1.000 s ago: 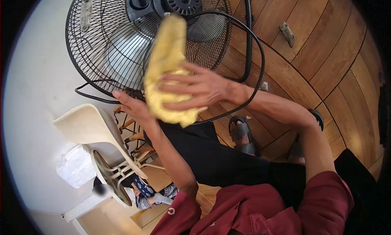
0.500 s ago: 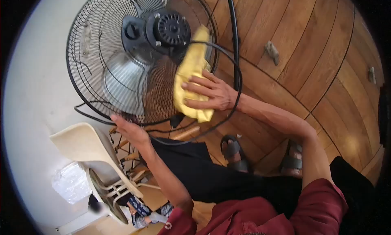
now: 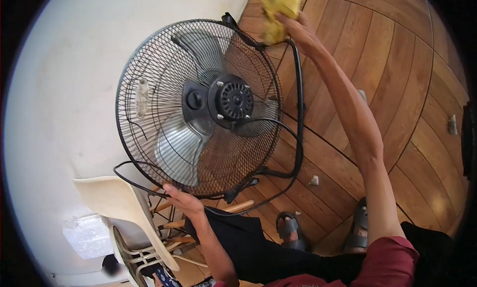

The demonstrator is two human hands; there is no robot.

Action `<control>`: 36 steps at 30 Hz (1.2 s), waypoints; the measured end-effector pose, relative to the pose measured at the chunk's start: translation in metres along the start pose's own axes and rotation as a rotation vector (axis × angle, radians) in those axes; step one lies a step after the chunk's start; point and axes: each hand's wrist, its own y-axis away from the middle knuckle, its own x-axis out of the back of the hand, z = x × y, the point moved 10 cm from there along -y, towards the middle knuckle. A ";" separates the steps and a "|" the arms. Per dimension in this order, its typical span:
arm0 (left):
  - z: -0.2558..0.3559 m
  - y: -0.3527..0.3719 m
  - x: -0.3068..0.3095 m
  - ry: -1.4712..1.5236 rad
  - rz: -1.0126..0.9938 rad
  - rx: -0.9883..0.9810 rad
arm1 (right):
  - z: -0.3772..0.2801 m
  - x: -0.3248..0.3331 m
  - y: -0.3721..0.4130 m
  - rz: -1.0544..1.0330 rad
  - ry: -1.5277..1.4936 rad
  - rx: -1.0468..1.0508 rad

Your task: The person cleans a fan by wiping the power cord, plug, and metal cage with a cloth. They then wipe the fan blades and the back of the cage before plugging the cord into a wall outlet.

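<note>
Black wire at the lower rim of the fan (image 3: pixel 233 100) is clasped by the left hand (image 3: pixel 182 199), lower centre of the frame. Farther off, at top centre, the right hand (image 3: pixel 298 32) clutches a yellow cloth (image 3: pixel 278 7) pressed against the fan's tubular stand (image 3: pixel 298 118).

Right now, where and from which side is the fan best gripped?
Likely the tube stand beside the fan, from the floor side: a bare round bar, easy to clasp, while the wire grille is thin and the left hand rests at its lower rim.

White wall (image 3: pixel 59 88), wooden plank floor (image 3: pixel 397 88), cream chair (image 3: pixel 114 207)
</note>
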 end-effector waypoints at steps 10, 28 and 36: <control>0.005 0.004 -0.005 0.089 0.000 0.058 | 0.063 -0.076 -0.098 -0.151 0.276 -0.106; -0.007 0.008 -0.006 0.242 0.043 0.165 | 0.143 -0.062 -0.063 -0.378 0.859 -0.084; -0.026 0.015 -0.001 0.243 0.113 0.340 | 0.165 -0.060 -0.041 -0.723 1.534 0.211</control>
